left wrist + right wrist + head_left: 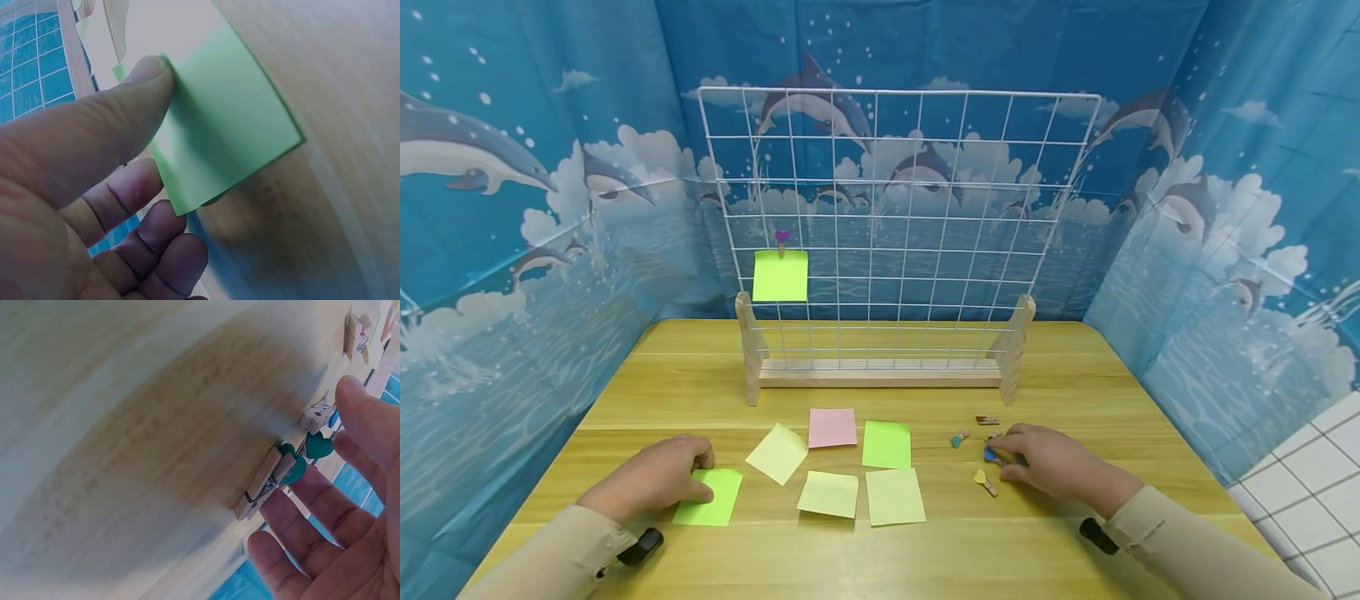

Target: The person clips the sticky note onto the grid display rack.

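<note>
My left hand point(658, 473) pinches a bright green sticky note point(718, 500) by its edge at the table's left side. In the left wrist view the thumb lies over the note and the fingers are beneath it. On the right, my right hand point(1060, 467) reaches low over small wooden clothespins with hearts. Its thumb and forefinger are right at the blue-heart clothespin point(992, 455), fingers loosely bent. Close to the other fingertips are a green-heart clothespin point(269, 481) and another green heart point(319, 445). A yellow-heart clothespin point(985, 482) lies just in front.
A white wire grid point(898, 91) stands at the back on a wooden base point(880, 377). A purple-heart clothespin point(782, 237) holds a green note point(780, 283) on it. Pale yellow notes, a pink note point(832, 427) and a green note point(887, 445) lie mid-table. Dolphin curtains surround the table.
</note>
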`<state>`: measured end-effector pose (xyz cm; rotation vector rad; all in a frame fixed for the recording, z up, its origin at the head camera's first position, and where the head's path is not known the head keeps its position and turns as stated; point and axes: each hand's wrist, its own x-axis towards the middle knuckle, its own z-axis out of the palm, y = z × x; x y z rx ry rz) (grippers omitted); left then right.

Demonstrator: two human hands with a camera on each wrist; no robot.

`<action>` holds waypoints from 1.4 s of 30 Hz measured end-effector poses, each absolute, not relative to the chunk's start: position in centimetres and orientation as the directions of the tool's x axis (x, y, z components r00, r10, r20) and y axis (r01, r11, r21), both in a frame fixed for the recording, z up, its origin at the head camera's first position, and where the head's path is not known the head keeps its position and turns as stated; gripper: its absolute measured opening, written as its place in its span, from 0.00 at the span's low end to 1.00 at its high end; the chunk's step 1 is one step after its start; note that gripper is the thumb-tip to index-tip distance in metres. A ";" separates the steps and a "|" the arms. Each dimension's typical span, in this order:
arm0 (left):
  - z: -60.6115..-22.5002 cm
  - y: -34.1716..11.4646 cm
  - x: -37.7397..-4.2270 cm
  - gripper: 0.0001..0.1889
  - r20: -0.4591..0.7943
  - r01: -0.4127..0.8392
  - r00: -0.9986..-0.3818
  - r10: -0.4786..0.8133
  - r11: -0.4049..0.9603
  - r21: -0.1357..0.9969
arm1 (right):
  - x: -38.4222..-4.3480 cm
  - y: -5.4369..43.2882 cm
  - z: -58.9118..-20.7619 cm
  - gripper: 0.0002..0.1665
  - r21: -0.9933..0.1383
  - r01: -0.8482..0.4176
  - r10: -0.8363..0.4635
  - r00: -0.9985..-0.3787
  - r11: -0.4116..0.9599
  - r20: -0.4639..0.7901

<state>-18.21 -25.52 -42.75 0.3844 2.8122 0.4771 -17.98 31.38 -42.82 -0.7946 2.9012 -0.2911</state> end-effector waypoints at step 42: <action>-42.7 -25.5 -17.7 0.18 -0.207 0.227 -0.918 0.337 0.877 0.423 | -18.4 30.6 -43.0 0.22 -0.210 -0.523 -0.548 -0.833 0.826 -0.081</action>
